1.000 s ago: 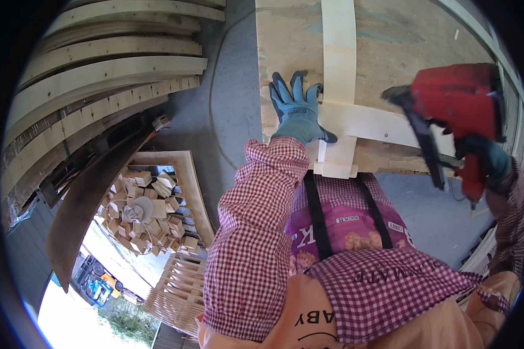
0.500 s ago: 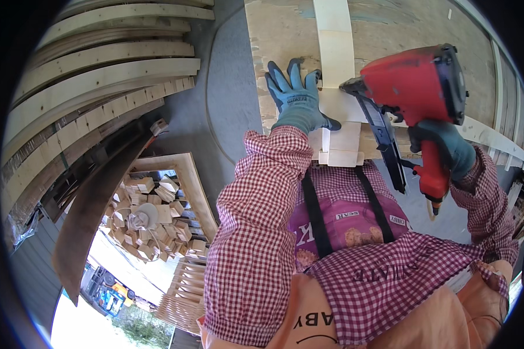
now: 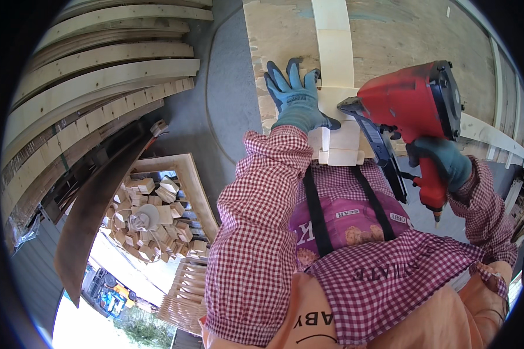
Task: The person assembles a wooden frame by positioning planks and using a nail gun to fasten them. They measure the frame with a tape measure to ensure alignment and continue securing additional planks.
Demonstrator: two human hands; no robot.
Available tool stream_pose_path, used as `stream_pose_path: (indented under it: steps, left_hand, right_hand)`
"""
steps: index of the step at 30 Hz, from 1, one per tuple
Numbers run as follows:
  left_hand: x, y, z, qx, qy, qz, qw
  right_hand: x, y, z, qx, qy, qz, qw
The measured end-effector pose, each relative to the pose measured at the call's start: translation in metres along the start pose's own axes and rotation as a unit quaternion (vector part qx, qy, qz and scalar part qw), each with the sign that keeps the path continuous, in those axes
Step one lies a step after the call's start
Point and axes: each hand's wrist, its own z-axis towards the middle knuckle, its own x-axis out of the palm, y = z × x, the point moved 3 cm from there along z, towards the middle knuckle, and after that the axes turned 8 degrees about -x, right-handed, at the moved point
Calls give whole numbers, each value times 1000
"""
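In a blue work glove, my right hand (image 3: 445,163) grips the handle of a red nail gun (image 3: 410,99). The gun's black nose points left, at the pale wooden board pieces near the table's front edge. My left hand (image 3: 300,99), gloved the same way, lies with fingers spread on the worktable (image 3: 390,46), its thumb against the side of those pieces. A long pale wooden strip (image 3: 335,52) runs away from me. Across its near part lies a short crosspiece (image 3: 332,100), and another short block (image 3: 340,157) sits at the near end.
Long wooden beams (image 3: 116,75) are stacked at the left. Below them a wooden crate (image 3: 189,174) holds many cut wood blocks (image 3: 157,218). A curved brown panel (image 3: 93,232) leans beside it. A hose or cord runs along the grey floor (image 3: 233,75). Slatted wood stands at the right.
The nail gun in my right hand has moved slightly toward me, its nose now lower along the boards. My left hand stays in place.
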Motion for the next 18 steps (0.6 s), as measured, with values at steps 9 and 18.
stream_pose_path:
  steps: [9,18]
  left_hand:
    - [0,2,-1,2,-5,-1,1000]
    - [0,0,-1,-1,4,19,1000]
  right_hand:
    - [17,2,-8,12,29,-13,999]
    - [8,-3,-8,-9,6,-39,999]
